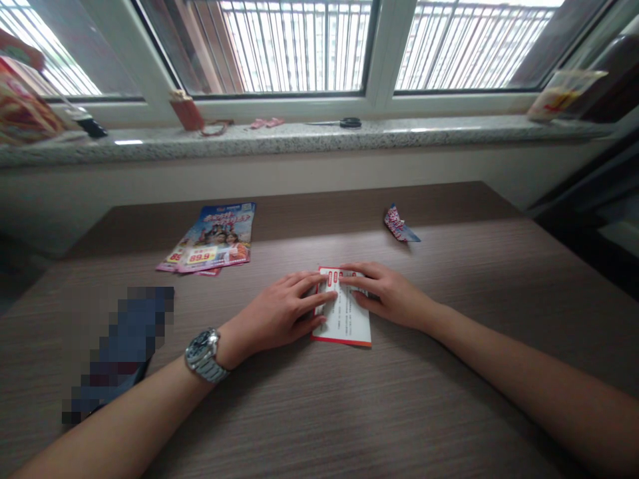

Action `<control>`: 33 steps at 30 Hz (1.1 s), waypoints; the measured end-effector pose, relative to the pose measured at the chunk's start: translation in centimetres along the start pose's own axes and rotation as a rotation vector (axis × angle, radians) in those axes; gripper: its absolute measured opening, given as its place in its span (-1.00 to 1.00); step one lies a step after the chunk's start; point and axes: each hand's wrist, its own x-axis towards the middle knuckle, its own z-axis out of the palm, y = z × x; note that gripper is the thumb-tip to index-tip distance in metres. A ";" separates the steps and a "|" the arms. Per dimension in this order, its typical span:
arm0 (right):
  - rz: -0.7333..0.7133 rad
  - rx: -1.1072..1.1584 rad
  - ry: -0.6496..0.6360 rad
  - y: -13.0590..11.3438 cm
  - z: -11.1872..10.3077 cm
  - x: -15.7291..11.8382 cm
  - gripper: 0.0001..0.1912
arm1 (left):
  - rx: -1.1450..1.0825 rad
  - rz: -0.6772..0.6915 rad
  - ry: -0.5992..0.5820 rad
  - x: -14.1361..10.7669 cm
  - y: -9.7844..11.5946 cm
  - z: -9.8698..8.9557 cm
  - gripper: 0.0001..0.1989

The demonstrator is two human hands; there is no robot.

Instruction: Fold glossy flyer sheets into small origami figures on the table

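A white sheet of printed paper (349, 326) with red edges lies on the wooden table, turned slightly. From the left, my left hand (282, 309) rests its outstretched fingers on the sheet's left part; a metal watch is on that wrist. My right hand (394, 293) reaches in from the other side, its spread fingers lying on the sheet's upper right part. Both hands press flat on the paper rather than grip it, and their fingertips almost meet near its top. Some of the print is hidden under the fingers.
Several colourful flyers (219, 236) lie stacked at the back left of the table (279, 412). A folded paper piece (399, 225) sits at the back right. A pixelated dark object (124, 346) is beside my left forearm. Scissors (349, 123) and a plastic cup (562, 96) are on the windowsill.
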 end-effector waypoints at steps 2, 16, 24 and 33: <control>-0.013 -0.005 0.001 0.0 0.0 0.0 -0.64 | 0.004 0.001 0.000 0.0 0.0 0.0 -0.59; -0.023 -0.009 0.007 0.2 0.1 0.0 -0.61 | -0.008 0.011 0.024 0.1 0.2 -0.2 -0.60; -0.030 -0.022 -0.001 0.2 0.1 0.0 -0.63 | -0.012 0.000 0.005 0.1 0.2 -0.3 -0.61; -0.020 -0.011 0.007 0.2 0.1 0.1 -0.61 | -0.024 -0.045 -0.028 0.2 0.4 -0.4 -0.50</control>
